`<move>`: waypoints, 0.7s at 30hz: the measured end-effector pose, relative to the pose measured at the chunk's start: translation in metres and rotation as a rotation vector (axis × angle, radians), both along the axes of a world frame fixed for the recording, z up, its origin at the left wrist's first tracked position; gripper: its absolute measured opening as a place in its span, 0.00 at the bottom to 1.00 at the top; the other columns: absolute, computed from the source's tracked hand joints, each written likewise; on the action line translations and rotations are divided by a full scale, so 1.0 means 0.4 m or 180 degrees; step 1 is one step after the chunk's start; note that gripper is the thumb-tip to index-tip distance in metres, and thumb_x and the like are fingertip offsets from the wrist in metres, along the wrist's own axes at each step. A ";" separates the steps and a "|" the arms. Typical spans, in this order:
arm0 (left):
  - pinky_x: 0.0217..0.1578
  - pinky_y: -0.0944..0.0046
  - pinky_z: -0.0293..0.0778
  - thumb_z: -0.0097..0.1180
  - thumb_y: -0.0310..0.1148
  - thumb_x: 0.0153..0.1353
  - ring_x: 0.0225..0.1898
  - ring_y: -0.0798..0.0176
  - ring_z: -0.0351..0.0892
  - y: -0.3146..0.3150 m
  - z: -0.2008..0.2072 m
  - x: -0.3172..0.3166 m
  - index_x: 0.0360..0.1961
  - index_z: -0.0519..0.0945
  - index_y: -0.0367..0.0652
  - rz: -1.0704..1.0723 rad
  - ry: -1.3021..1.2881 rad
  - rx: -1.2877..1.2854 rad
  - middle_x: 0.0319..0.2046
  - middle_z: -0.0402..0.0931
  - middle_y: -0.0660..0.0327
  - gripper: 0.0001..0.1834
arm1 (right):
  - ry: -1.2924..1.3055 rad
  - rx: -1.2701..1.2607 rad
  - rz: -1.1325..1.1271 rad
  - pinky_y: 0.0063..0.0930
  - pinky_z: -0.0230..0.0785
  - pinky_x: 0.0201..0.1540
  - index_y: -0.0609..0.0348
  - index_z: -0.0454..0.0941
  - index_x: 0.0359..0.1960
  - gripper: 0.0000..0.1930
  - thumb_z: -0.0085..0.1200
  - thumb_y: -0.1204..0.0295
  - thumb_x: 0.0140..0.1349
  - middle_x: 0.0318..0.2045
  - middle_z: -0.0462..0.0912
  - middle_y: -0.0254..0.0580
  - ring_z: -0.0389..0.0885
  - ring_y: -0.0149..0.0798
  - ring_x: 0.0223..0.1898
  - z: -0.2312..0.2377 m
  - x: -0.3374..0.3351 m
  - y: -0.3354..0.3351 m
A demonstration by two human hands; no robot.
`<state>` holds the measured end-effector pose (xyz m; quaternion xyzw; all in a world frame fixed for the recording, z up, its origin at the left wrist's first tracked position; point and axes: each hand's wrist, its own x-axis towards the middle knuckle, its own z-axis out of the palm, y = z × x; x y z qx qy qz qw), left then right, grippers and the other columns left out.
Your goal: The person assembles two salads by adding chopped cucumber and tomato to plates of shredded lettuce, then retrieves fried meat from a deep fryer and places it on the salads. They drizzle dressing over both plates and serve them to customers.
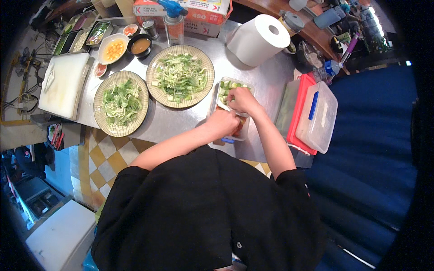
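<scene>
Both of my hands reach into a clear plastic container on the steel table. Chopped green pieces that look like cucumber fill its far part. Orange-red pieces, perhaps tomato, lie in its near part. My left hand is closed at the near part, its fingertips down among the red pieces. Bent over the middle, my right hand has its fingers drawn together. A white strip shows between the hands. What either hand pinches is hidden. Two ribbed plates of shredded green salad, a far plate and a near plate, stand to the left.
A paper towel roll stands behind the container. To the right is a red-rimmed box with a clear lid. A white cutting board, a bowl of yolk-like yellow balls, a sauce bowl and a blow torch sit farther left.
</scene>
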<state>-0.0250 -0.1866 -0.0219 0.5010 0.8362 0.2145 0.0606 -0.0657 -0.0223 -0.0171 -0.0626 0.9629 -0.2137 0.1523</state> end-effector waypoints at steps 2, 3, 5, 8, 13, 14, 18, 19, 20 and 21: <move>0.25 0.55 0.79 0.59 0.36 0.51 0.29 0.54 0.83 0.009 0.002 0.004 0.25 0.81 0.40 -0.0207 0.0111 -0.0068 0.28 0.78 0.54 0.10 | -0.0262 -0.0262 -0.0390 0.35 0.75 0.41 0.57 0.85 0.27 0.10 0.64 0.70 0.40 0.28 0.84 0.48 0.83 0.46 0.34 0.025 0.004 0.030; 0.25 0.55 0.79 0.58 0.36 0.51 0.29 0.54 0.83 0.011 0.007 0.007 0.25 0.81 0.40 -0.0303 0.0161 -0.0107 0.28 0.78 0.54 0.10 | -0.0331 -0.0420 -0.0618 0.34 0.75 0.39 0.57 0.85 0.27 0.10 0.65 0.70 0.40 0.27 0.84 0.47 0.83 0.44 0.33 0.045 0.007 0.039; 0.26 0.55 0.79 0.59 0.36 0.50 0.29 0.55 0.83 0.017 0.015 0.004 0.24 0.81 0.39 -0.0379 0.0353 -0.0139 0.29 0.78 0.54 0.10 | -0.0197 -0.0773 -0.0879 0.30 0.74 0.35 0.58 0.85 0.28 0.11 0.68 0.68 0.41 0.24 0.84 0.41 0.81 0.34 0.28 0.029 0.013 0.083; 0.25 0.55 0.79 0.60 0.36 0.46 0.29 0.54 0.83 0.005 0.048 0.000 0.21 0.81 0.38 -0.0718 0.0272 0.0049 0.27 0.79 0.51 0.10 | -0.0629 -0.1411 -0.1331 0.28 0.74 0.32 0.60 0.84 0.28 0.10 0.67 0.70 0.43 0.24 0.83 0.37 0.80 0.30 0.26 0.045 0.014 0.108; 0.27 0.55 0.79 0.64 0.35 0.40 0.28 0.52 0.83 0.036 -0.045 0.013 0.19 0.82 0.38 -0.0603 0.0438 0.0474 0.22 0.80 0.51 0.10 | -0.0515 -0.2147 -0.1236 0.18 0.70 0.27 0.64 0.81 0.29 0.05 0.64 0.78 0.50 0.24 0.81 0.34 0.78 0.26 0.23 0.163 -0.015 0.026; 0.28 0.56 0.79 0.65 0.35 0.40 0.27 0.52 0.83 0.043 -0.066 0.014 0.19 0.82 0.38 -0.0537 0.0511 0.0550 0.22 0.80 0.52 0.10 | -0.0483 -0.2187 -0.1204 0.17 0.69 0.27 0.65 0.80 0.29 0.05 0.64 0.79 0.51 0.23 0.81 0.34 0.77 0.25 0.23 0.195 -0.032 -0.007; 0.28 0.56 0.78 0.65 0.38 0.43 0.28 0.54 0.83 0.026 -0.033 -0.007 0.21 0.84 0.39 -0.0740 0.0322 0.0332 0.23 0.82 0.54 0.12 | -0.0543 -0.2132 -0.0735 0.17 0.69 0.27 0.65 0.80 0.30 0.06 0.64 0.78 0.51 0.24 0.80 0.33 0.77 0.24 0.24 0.264 -0.094 -0.116; 0.28 0.56 0.78 0.65 0.39 0.44 0.28 0.54 0.83 0.020 -0.016 -0.011 0.22 0.84 0.40 -0.0749 0.0186 0.0268 0.23 0.82 0.55 0.12 | -0.0568 -0.2142 -0.0652 0.17 0.69 0.27 0.65 0.79 0.29 0.06 0.64 0.78 0.51 0.23 0.80 0.33 0.77 0.24 0.24 0.281 -0.111 -0.148; 0.28 0.56 0.78 0.65 0.40 0.45 0.28 0.54 0.83 0.020 -0.004 -0.012 0.22 0.85 0.41 -0.0783 0.0060 0.0211 0.23 0.82 0.56 0.13 | -0.0576 -0.2149 -0.0589 0.16 0.68 0.27 0.64 0.79 0.29 0.06 0.64 0.78 0.51 0.23 0.80 0.32 0.77 0.23 0.24 0.292 -0.124 -0.175; 0.32 0.56 0.78 0.64 0.42 0.45 0.34 0.54 0.84 0.052 -0.011 -0.008 0.26 0.87 0.48 -0.0767 -0.0106 -0.0365 0.28 0.83 0.58 0.10 | -0.0512 -0.2174 -0.0531 0.17 0.67 0.27 0.65 0.80 0.30 0.07 0.65 0.77 0.51 0.23 0.80 0.32 0.76 0.24 0.23 0.295 -0.139 -0.201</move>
